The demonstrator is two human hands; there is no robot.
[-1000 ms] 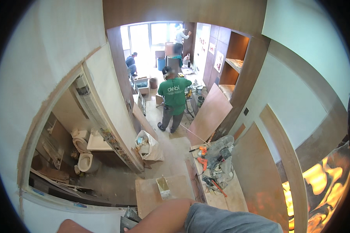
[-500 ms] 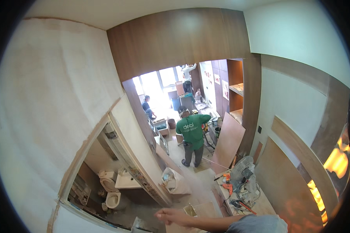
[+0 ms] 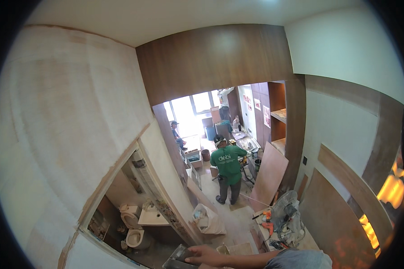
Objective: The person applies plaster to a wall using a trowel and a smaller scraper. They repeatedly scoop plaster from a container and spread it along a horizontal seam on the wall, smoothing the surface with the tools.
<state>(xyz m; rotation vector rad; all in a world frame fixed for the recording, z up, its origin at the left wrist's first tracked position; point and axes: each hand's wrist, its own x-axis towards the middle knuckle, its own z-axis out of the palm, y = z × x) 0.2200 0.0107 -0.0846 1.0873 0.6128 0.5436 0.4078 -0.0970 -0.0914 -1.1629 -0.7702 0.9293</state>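
Note:
My right hand (image 3: 206, 256) reaches leftward across the bottom of the head view, its forearm coming out of a grey sleeve. The fingers are curled at the edge of a flat, dark grey rectangular thing (image 3: 179, 254) with a paler rim, and appear to grip it. Its lower part is cut off by the frame, so its kind does not show. My left hand is out of sight. Beyond the hand, a white sack (image 3: 208, 220) with stuff in it stands on the floor. A pale, patchy wall (image 3: 72, 116) rises on the left.
A work surface (image 3: 307, 242) at right carries an orange drill (image 3: 268, 227), cables and a fan (image 3: 285, 208). A doorway at left shows a toilet (image 3: 134, 237) and basin (image 3: 155, 217). A person in green (image 3: 229, 163) stands ahead near a leaning board (image 3: 269, 177); two others are farther back.
My right hand has moved slightly right and down, from a loose fist to contact with the grey rectangular thing, which has risen into view. The whole view has tilted up.

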